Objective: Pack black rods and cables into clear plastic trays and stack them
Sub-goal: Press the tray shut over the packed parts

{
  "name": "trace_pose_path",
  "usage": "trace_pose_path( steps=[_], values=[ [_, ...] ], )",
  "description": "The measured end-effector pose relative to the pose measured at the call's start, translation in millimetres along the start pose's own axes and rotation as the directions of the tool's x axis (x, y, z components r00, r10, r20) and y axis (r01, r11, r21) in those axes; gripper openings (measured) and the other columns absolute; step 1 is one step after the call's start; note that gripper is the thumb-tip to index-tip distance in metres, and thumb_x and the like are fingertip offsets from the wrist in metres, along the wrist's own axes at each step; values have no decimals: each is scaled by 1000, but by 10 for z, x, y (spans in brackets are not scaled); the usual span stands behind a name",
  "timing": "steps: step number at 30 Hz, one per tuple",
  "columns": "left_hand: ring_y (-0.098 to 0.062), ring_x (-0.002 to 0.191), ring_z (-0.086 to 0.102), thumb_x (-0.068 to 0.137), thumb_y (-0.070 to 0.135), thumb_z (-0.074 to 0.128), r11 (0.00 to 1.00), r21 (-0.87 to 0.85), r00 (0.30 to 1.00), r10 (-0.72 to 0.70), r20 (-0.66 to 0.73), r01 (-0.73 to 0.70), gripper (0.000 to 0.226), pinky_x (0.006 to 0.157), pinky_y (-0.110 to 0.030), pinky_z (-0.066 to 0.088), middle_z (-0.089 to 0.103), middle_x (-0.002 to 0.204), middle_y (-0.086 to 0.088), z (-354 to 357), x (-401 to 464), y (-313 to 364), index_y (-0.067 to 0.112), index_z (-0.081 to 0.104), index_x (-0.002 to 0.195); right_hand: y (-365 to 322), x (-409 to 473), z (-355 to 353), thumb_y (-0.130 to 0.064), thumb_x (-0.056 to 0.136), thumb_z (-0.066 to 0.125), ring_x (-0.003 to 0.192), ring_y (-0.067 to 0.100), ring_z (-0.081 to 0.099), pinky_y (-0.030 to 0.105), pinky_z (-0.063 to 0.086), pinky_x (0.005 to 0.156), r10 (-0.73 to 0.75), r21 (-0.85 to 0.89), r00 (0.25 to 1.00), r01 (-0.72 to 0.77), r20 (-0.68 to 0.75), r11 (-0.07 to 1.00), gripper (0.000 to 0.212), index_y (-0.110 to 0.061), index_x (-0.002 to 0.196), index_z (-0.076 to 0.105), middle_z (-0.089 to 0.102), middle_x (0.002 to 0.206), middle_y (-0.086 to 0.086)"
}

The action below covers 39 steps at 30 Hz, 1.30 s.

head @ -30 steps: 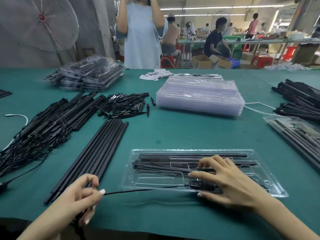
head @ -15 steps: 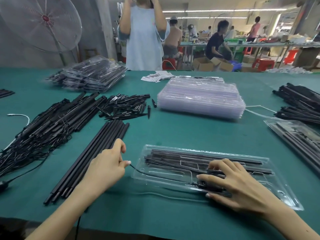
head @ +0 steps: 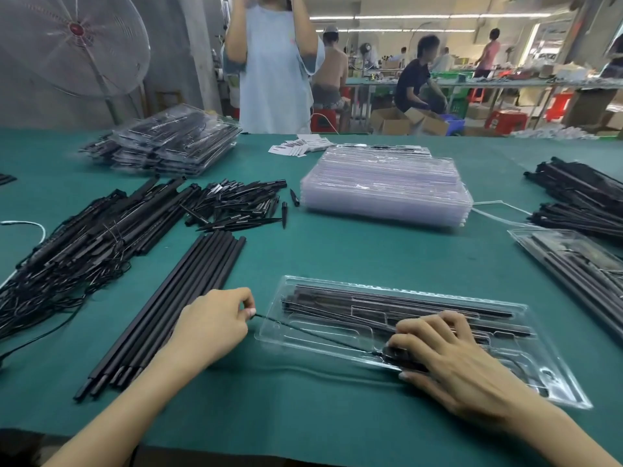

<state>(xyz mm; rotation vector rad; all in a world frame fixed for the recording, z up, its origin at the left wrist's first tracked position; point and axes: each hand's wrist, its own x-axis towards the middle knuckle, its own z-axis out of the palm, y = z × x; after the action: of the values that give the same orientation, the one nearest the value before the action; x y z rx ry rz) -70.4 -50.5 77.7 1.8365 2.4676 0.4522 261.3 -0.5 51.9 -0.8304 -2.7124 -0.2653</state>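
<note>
A clear plastic tray lies on the green table in front of me, with black rods in its long slots. My left hand pinches a thin black cable just left of the tray. The cable runs taut across the tray to a black plug under my right hand. That hand presses down on the plug with curled fingers over the tray's near slot. A row of loose black rods lies to the left of the tray.
A stack of empty clear trays stands behind. Packed trays are piled far left. Cabled rods and small black spikes lie at left. Another filled tray and rod bundles sit at right. A person stands across the table.
My left hand moved up from the table's near edge to the tray's left end, pulling the cable taut. The right hand stayed pressing on the plug in the tray.
</note>
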Motion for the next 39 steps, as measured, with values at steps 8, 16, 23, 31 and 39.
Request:
trace_pose_path(
  steps=[8,16,23,31,39],
  values=[
    [-17,86,55,94,28,56,992,-107,996,58,-69,-65,5,73,-31,37,57,93,9,48,114,120,23,59,93,2,-24,28,-50,95,37,100,10,49,26,34,88,-62,45,997,60,38,997,34,-28,117,50,53,114,-9],
    [-22,74,44,81,7,63,931,236,826,359,-435,-280,7,66,-34,35,54,80,-3,-106,-537,192,12,62,77,67,10,-19,-56,92,48,95,10,51,32,46,81,-47,260,998,32,52,965,34,-31,114,59,53,108,-12],
    [-21,70,55,100,48,29,994,-80,989,-62,131,73,40,62,-32,40,59,72,2,50,-415,236,19,52,86,50,-4,11,-56,91,50,95,6,49,29,42,84,-5,291,1000,-2,23,957,34,-33,113,60,52,106,-14],
    [-24,42,56,87,14,64,972,128,917,229,-326,-197,3,37,-23,26,64,77,4,7,-336,252,15,61,87,32,-20,5,-54,91,51,94,9,52,33,50,80,-3,290,1000,2,3,957,33,-31,113,60,54,105,-12],
    [-3,79,54,95,46,40,946,-285,988,141,-56,-151,18,75,-31,46,53,86,11,146,-287,1,37,52,85,33,-33,6,-53,90,54,95,9,51,34,50,79,4,288,1000,-3,-1,958,33,-31,113,60,54,106,-13]
  ],
)
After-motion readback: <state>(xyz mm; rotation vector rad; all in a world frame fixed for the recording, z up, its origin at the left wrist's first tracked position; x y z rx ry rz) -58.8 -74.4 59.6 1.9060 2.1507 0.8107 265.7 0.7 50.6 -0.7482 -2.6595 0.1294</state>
